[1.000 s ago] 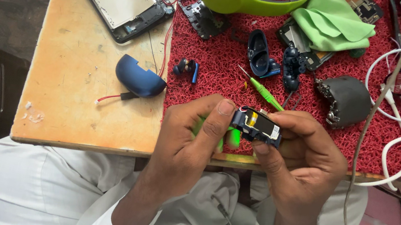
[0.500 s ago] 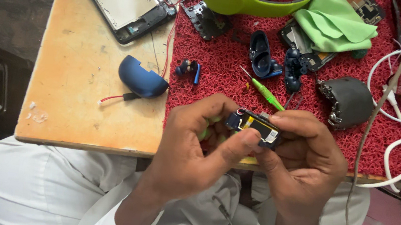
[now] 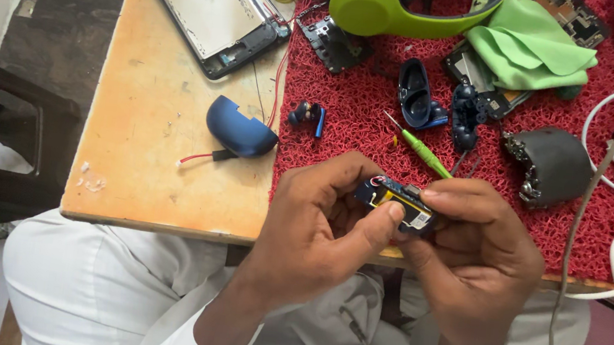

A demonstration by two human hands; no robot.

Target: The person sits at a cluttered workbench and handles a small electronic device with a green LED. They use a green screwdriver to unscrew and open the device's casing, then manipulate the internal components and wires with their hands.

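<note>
I found the small blue electronic module [image 3: 396, 202] pinched between both hands, its long axis running left hand [image 3: 324, 221] to right hand [image 3: 475, 249]. Both were clamped on it (left thumb across its yellow face).

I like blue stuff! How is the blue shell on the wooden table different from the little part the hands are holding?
The blue shell lies alone on the bare wooden table, touched by no hand; the small part is pinched between the left hand and right hand.
The shell is smooth, rounded and plain blue; the part is blocky, with a yellow piece and a white label.
The shell looks bigger than the part.
Both have some blue.
</note>
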